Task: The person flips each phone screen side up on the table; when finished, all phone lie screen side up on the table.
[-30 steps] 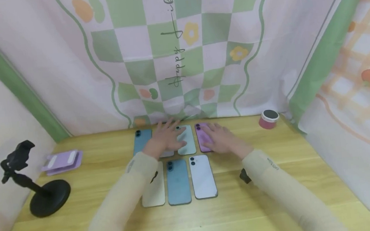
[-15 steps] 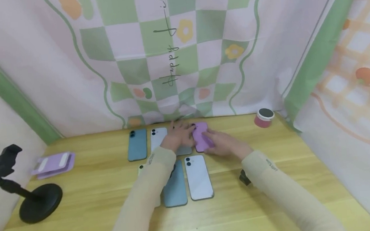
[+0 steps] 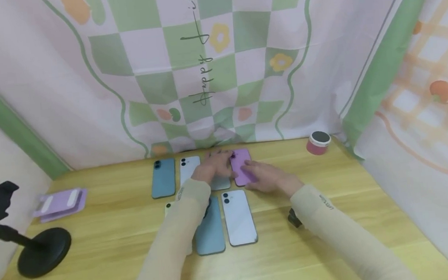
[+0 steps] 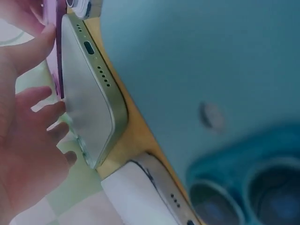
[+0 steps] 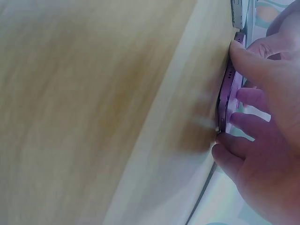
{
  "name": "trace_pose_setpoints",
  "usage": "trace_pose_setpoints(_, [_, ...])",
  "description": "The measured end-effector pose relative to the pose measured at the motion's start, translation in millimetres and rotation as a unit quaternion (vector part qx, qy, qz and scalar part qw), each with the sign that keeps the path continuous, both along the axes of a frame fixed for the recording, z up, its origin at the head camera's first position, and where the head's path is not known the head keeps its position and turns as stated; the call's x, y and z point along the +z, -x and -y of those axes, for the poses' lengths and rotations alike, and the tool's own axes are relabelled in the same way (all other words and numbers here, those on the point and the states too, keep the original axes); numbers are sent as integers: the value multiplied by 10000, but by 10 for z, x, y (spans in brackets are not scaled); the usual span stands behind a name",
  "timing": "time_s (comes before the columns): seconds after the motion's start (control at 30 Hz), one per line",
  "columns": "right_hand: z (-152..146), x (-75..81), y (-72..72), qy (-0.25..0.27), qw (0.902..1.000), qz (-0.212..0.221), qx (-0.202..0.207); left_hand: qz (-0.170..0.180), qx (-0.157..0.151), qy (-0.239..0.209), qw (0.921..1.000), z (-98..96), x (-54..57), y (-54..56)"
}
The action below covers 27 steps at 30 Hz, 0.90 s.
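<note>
A purple smartphone [image 3: 241, 157] lies face down at the right end of the back row. My right hand [image 3: 267, 176] holds its lower right part, with the thumb on the bottom edge in the right wrist view. From the other side my left hand [image 3: 214, 164] reaches over, its thumb touching the phone's left edge and its fingers loosely spread. Partly under that hand is a pale green phone [image 4: 89, 89]. A white phone [image 3: 189, 164] and a blue phone [image 3: 163, 178] continue the row leftward. Nearer lie a pale yellow phone [image 3: 168, 208], mostly hidden by the left sleeve, a teal phone [image 3: 211, 234] and another white phone [image 3: 240, 218].
On the left of the wooden table [image 3: 116, 238] are a black stand [image 3: 43, 253] with a round base and a purple folding stand [image 3: 61, 203]. A pink jar [image 3: 318, 144] with a dark top stands at the back right. A patterned curtain [image 3: 187, 85] hangs behind the table.
My left hand has moved right, from over the back-row white and green phones to the purple phone's left edge. My right hand has slid down to its lower right part. The view has shifted right.
</note>
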State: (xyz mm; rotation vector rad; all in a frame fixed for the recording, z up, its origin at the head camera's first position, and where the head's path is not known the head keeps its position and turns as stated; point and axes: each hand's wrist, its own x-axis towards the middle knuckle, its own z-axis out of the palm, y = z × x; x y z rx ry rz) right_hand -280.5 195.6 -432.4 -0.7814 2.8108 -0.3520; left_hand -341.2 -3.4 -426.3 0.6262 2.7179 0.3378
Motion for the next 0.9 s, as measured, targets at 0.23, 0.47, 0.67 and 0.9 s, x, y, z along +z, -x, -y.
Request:
trace_pose_setpoints(0.23, [18, -24, -1, 36, 10000, -17, 31, 161, 63, -560, 9983, -34, -6, 40])
trace_pose_setpoints(0.47, [-11, -18, 12, 101, 9995, -200, 203, 502, 547, -2186, 9730, -108, -10, 64])
trace_pose_setpoints(0.67, [-56, -17, 21, 285, 9995, -49, 98, 597, 1372, -3371, 9295, -193, -18, 82])
trace_pose_setpoints(0.9, [-107, 28, 14, 649, 9978, 137, -36, 770, 2047, -4218, 8799, -267, -34, 83])
